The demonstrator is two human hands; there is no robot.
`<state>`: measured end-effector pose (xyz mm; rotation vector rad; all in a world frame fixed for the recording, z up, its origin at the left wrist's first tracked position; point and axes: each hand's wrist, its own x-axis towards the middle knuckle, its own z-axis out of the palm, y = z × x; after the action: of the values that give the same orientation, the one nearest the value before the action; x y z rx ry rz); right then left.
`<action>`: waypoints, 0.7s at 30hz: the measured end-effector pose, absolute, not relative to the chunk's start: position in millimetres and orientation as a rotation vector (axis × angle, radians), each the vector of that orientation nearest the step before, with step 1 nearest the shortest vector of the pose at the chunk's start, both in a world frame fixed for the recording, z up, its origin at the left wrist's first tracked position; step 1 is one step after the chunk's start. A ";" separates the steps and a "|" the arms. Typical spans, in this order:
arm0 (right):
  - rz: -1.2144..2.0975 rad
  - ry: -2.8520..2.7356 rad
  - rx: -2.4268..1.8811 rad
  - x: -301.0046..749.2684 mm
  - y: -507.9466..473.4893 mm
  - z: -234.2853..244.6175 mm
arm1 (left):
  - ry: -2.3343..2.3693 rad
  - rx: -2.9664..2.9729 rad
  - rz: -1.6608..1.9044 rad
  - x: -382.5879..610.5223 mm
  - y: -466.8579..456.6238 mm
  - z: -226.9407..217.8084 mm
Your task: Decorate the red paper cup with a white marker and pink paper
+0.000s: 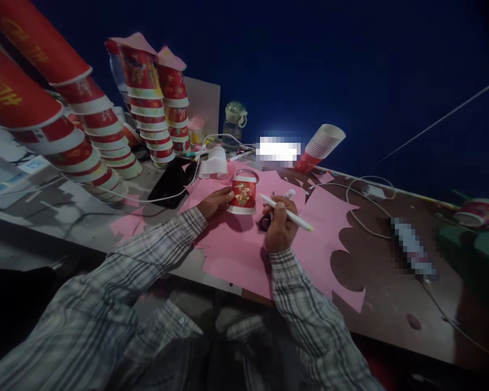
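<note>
A small red paper cup (243, 195) with a gold design stands upside down, its wide white rim at the bottom. My left hand (215, 204) grips it from the left side. In my right hand (282, 225) is a white marker pen (298, 221), its tip pointing left at the cup but apart from it. Beneath both hands lies a cut sheet of pink paper (236, 255). A dark ring-shaped thing (264, 222) shows beside my right hand, partly covered, so I cannot tell its kind. Behind the cup, a round band (249, 172) is partly hidden.
Tall stacks of red cups (146, 103) rise at the left and back, some with pink tops. A black phone (171, 182) lies under a white cable (146, 201). Nested cups (324, 144) lean at the back; a clear bottle (233, 122) stands nearby.
</note>
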<state>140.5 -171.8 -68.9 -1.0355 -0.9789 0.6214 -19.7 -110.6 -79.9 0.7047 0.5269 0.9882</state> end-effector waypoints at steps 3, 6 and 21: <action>0.594 -0.945 -1.003 139.0 -168.2 -68.1 | 0.502 0.705 0.965 -20.3 -110.9 -80.5; 0.664 -0.963 -1.044 137.5 -169.0 -66.1 | 0.490 0.695 0.965 -20.5 -111.8 -79.3; 0.526 -1.236 -1.128 141.8 -166.2 -79.0 | 0.508 0.610 0.958 -20.0 -117.2 -71.7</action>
<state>141.8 -166.2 -79.0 -1.1282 -1.2355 0.5262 -20.0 -117.2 -71.7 0.6098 0.5085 0.9584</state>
